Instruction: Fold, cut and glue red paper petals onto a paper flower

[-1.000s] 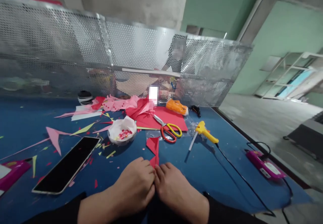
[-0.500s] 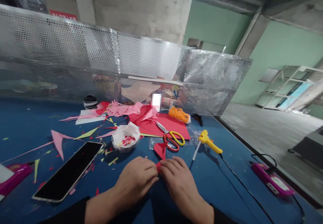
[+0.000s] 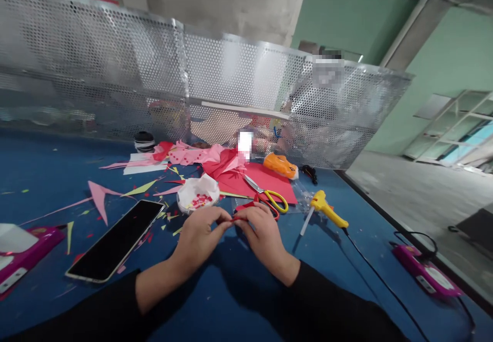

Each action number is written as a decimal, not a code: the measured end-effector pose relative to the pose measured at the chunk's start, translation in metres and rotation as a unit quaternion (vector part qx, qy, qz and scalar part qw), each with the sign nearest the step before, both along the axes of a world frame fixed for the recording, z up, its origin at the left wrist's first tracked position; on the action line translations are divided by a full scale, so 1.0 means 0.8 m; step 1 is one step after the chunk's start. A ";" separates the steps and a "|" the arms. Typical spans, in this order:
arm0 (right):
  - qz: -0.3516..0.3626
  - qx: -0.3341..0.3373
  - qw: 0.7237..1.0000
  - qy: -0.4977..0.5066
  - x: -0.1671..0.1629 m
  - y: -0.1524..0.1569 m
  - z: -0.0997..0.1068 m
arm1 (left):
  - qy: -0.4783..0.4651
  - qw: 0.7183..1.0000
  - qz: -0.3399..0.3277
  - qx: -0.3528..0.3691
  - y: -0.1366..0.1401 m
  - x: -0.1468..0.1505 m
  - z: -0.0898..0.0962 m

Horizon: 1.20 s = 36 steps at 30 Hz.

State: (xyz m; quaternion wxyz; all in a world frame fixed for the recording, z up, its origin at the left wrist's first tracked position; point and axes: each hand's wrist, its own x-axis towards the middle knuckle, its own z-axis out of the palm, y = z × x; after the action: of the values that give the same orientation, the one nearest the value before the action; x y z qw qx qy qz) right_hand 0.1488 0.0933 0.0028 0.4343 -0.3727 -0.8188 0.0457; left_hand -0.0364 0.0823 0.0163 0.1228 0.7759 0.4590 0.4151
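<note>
Between my two hands is a small piece of red paper (image 3: 234, 219), mostly covered by my fingers. My left hand (image 3: 200, 234) pinches its left end with thumb and forefinger. On its other end, my right hand (image 3: 262, 234) has its fingers closed in a pinch. Just behind my right hand lie scissors (image 3: 275, 202) with one yellow and one red handle, partly hidden by that hand. A bowl (image 3: 198, 193) lined with white paper, with small red bits inside, stands beyond my left hand.
A phone (image 3: 117, 240) lies at left among paper scraps. Red sheets (image 3: 277, 180) and pink paper (image 3: 188, 154) are at the back, before a perforated metal screen (image 3: 234, 70). A yellow glue gun (image 3: 327, 209) with a cord and a magenta power strip (image 3: 425, 272) are at right.
Both hands have risen off the tabletop, farther from me, and their fingers now meet in a pinch on the red paper. The view has tilted and shifted slightly.
</note>
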 end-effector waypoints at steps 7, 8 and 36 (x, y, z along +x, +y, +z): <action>0.005 -0.035 0.998 0.043 0.010 -0.003 -0.010 | -0.022 0.998 -0.001 -0.058 0.003 0.002 -0.008; 0.000 -0.032 0.999 0.042 0.011 -0.004 -0.008 | -0.020 0.999 0.002 -0.049 0.005 0.002 -0.011; -0.085 -0.035 0.995 0.042 0.039 0.007 0.025 | -0.433 0.841 0.011 -0.323 0.012 0.010 -0.003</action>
State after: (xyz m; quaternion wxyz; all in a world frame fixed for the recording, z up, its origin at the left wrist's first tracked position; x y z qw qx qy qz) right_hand 0.1798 0.0990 0.0227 0.4574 -0.4533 -0.7632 0.0529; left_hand -0.0284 0.0919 0.0136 0.5480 0.4282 0.4756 0.5387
